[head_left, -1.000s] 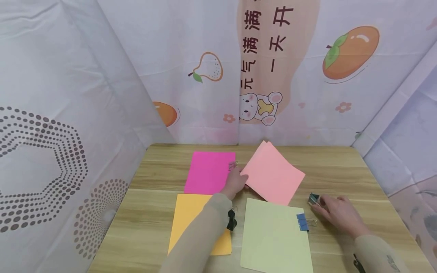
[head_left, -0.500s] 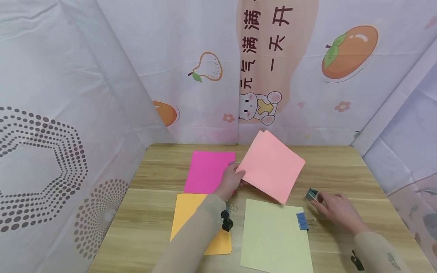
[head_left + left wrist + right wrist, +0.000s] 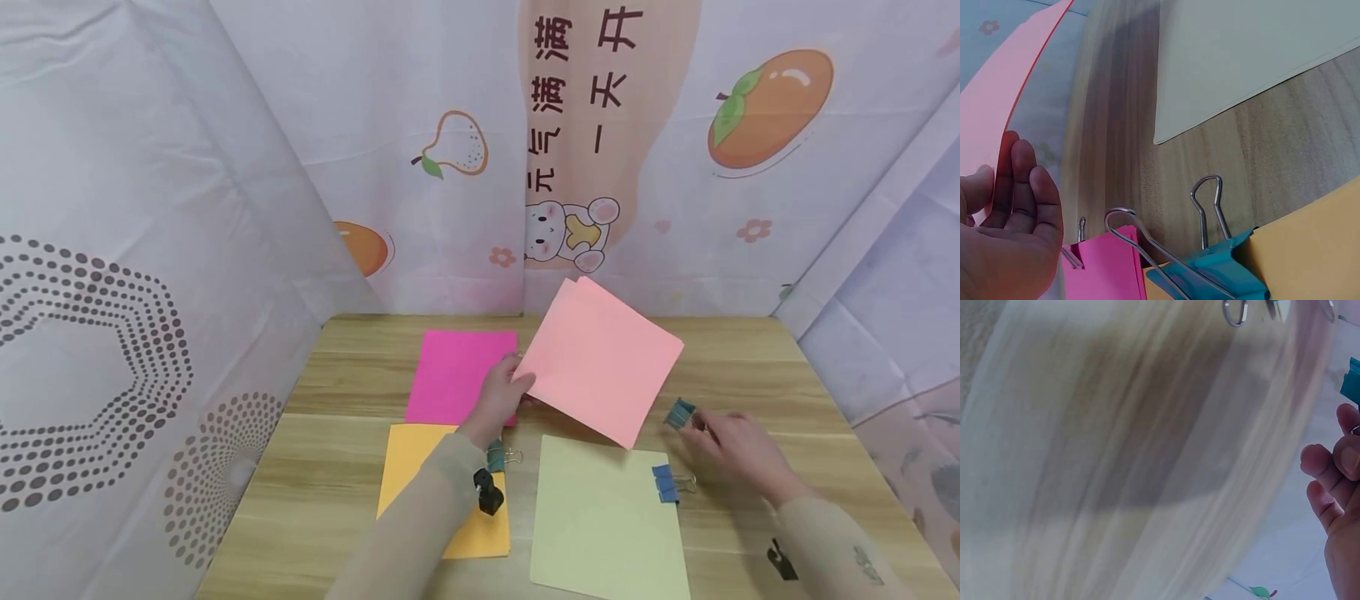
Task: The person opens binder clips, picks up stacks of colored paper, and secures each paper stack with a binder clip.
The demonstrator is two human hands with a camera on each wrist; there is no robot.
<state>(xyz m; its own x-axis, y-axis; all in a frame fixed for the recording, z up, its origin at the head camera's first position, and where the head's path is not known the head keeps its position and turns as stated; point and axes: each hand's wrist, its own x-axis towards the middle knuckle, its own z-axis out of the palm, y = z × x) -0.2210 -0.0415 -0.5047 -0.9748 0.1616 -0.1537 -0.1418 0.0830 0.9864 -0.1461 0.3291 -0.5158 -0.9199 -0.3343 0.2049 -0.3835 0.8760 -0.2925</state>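
Observation:
My left hand (image 3: 495, 398) pinches the left corner of a small stack of light pink paper sheets (image 3: 600, 362), thumb on top and fingers beneath. The sheets stand tilted up off the table, as the left wrist view also shows with the pink paper (image 3: 1013, 75) in the hand (image 3: 1010, 256). To the right, my right hand (image 3: 744, 454) grips a teal binder clip (image 3: 680, 413) by its wire handles, its body pointing toward the sheets and apart from them. In the right wrist view the binder clip (image 3: 1352, 381) shows only partly at the edge.
Magenta sheets (image 3: 457, 375) lie at the back left. Orange sheets (image 3: 408, 462) sit in front of them with a teal binder clip (image 3: 496, 456), partly under my left arm. Pale green sheets (image 3: 607, 517) carry a blue binder clip (image 3: 665, 483). A printed curtain (image 3: 360, 100) hangs behind the table.
The light pink sheets have risen and tilted up, with my left hand shifting slightly left. My right hand has brought the teal binder clip a little upward and left, turning its body.

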